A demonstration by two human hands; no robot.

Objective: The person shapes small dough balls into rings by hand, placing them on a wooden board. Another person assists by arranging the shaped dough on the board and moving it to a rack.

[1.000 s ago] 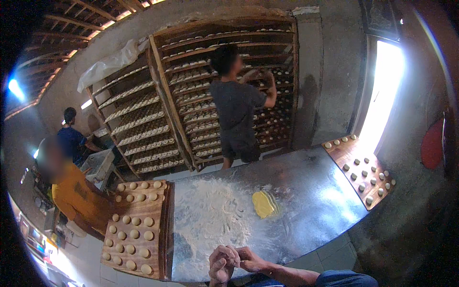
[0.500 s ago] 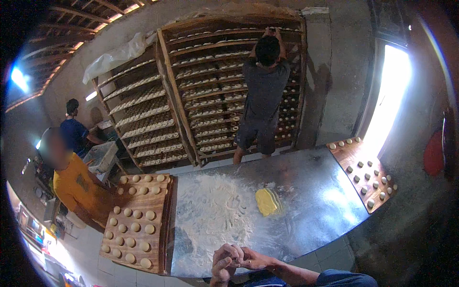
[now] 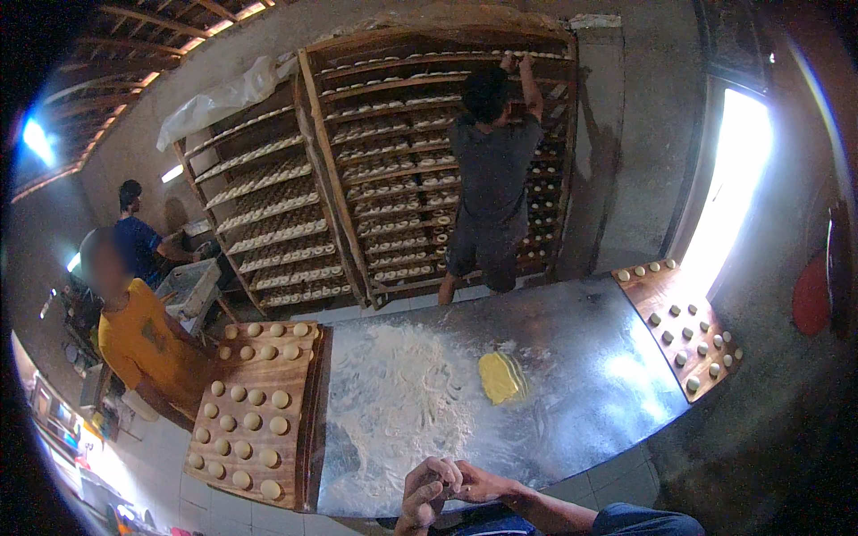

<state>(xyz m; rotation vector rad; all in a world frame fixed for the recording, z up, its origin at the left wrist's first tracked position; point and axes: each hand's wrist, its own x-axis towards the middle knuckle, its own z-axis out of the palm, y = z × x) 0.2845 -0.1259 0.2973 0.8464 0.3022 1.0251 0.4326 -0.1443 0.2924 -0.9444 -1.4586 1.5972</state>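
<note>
My left hand (image 3: 424,494) and my right hand (image 3: 480,483) are together at the near edge of a metal-topped table (image 3: 572,447). Their fingers are curled in and touch each other, with pale dust on the left ones. Whatever may lie between them is hidden. Just beyond my hands, white flour (image 3: 393,402) is spread thickly over the left half of the tabletop. A yellow slab (image 3: 501,379), soft-looking and ridged along its right side, rests on the metal near the middle, away from my hands.
Wooden boards with round dough pieces lie at the left (image 3: 201,433) and right (image 3: 643,288) ends. Behind stands a tall rack (image 3: 308,152) of filled trays, where a person in grey (image 3: 492,170) reaches up. A person in yellow (image 3: 147,335) stands left; another in blue (image 3: 143,241) works farther back.
The person in grey has turned a little and shifted their raised arms at the top of the rack. The one in blue has moved slightly. My hands stay joined in nearly the same place.
</note>
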